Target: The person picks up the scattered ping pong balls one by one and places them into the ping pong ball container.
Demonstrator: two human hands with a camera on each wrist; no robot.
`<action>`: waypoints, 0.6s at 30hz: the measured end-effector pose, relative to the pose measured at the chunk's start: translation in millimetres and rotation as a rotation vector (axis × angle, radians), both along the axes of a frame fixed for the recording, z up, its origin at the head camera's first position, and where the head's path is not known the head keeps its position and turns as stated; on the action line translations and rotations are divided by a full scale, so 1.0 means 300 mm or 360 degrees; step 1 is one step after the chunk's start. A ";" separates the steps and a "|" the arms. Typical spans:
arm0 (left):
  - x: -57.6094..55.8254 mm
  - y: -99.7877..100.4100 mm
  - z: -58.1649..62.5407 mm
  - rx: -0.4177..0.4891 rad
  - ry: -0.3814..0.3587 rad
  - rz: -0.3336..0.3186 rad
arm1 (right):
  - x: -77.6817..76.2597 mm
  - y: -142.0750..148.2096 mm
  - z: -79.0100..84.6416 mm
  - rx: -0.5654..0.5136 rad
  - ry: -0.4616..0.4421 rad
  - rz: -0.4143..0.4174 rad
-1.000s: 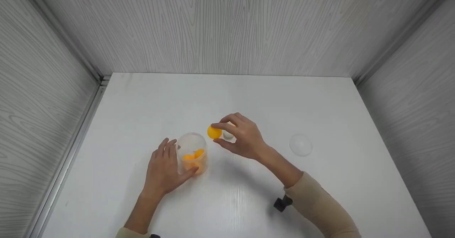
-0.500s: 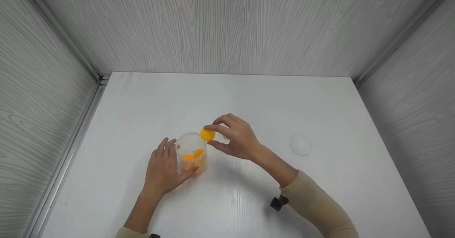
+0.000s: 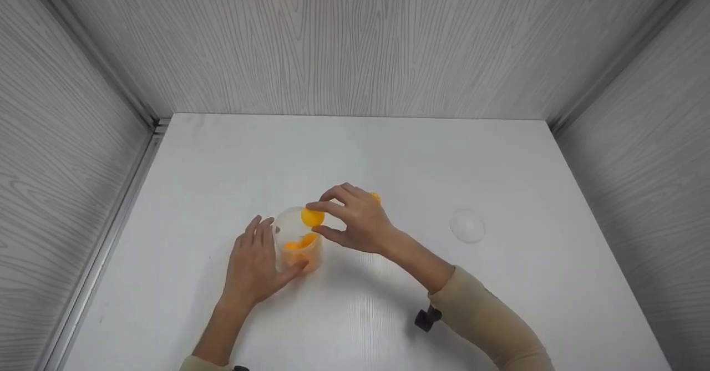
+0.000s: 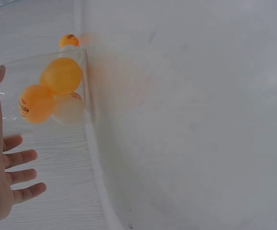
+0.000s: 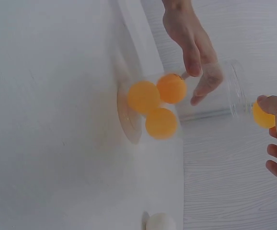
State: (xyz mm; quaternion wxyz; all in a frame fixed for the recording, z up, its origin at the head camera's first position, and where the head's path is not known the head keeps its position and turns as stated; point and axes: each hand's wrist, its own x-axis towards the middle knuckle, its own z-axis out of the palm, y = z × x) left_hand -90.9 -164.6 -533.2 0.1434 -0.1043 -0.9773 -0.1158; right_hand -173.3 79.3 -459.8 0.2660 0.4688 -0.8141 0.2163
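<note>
A clear plastic jar [image 3: 288, 221] stands upright with several orange ping-pong balls [image 4: 36, 104] inside; a white ball [image 4: 69, 112] shows through its wall in the left wrist view. My left hand [image 3: 252, 271] rests along the jar's left and near side, thumb touching the wall, the other fingers straight and spread. Between thumb and fingertips, my right hand [image 3: 355, 221] pinches an orange ping-pong ball [image 3: 313, 217] just over the jar's mouth. That ball is also seen beside the rim in the right wrist view.
A clear round lid [image 3: 467, 225] lies on the white table [image 3: 499, 304], right of the hands. Behind my right hand, another orange ball [image 3: 375, 197] peeks out. A loose white ball [image 5: 161, 222] sits on the table. Grey wood-grain panels [image 3: 355, 44] surround the tabletop.
My right hand has moved left with the pinched ball, from beside the jar to over its mouth. An orange ball behind the hand has come into sight. The left hand stays put.
</note>
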 end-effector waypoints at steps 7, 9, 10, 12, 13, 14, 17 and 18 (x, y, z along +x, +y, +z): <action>0.000 0.003 0.000 0.0017 0.0000 0.0001 | 0.004 -0.023 -0.013 0.0031 -0.0019 0.0004; 0.000 0.004 0.000 0.0020 0.0002 0.0001 | 0.004 -0.028 -0.015 0.0036 -0.0028 0.0000; 0.000 0.004 0.000 0.0020 0.0002 0.0003 | 0.005 -0.030 -0.014 0.0039 -0.0032 -0.0003; 0.000 0.004 0.000 0.0021 0.0001 0.0005 | 0.004 -0.034 -0.016 0.0047 -0.0047 -0.0009; 0.000 0.004 0.000 0.0019 0.0000 0.0005 | 0.004 -0.035 -0.016 0.0051 -0.0055 -0.0012; 0.000 0.004 0.000 0.0020 -0.0001 0.0007 | 0.003 -0.037 -0.016 0.0055 -0.0064 -0.0013; -0.001 0.004 0.000 0.0020 -0.0003 0.0010 | 0.001 -0.041 -0.016 0.0063 -0.0082 -0.0018; -0.001 0.003 0.000 0.0022 -0.0004 0.0011 | 0.000 -0.042 -0.015 0.0062 -0.0087 -0.0017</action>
